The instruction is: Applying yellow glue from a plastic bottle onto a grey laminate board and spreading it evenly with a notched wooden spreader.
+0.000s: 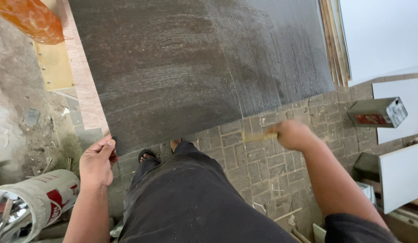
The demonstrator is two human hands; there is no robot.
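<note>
A large dark wood-grain sheet lies across the upper middle of the view, over a pale board whose edge shows along its left side. My left hand pinches the sheet's near left corner with thumb and fingers. Just off the sheet's near edge, my right hand is closed on a thin yellowish stick-like tool, blurred by motion. A smeared, shinier patch covers the sheet's right part. My dark trousers and sandalled feet are below the sheet.
The floor is grey brick paving with scraps. A sack with tools stands at lower left. A rectangular metal can sits on white panels at right. Stacked boards lean at upper right; an orange plastic thing is upper left.
</note>
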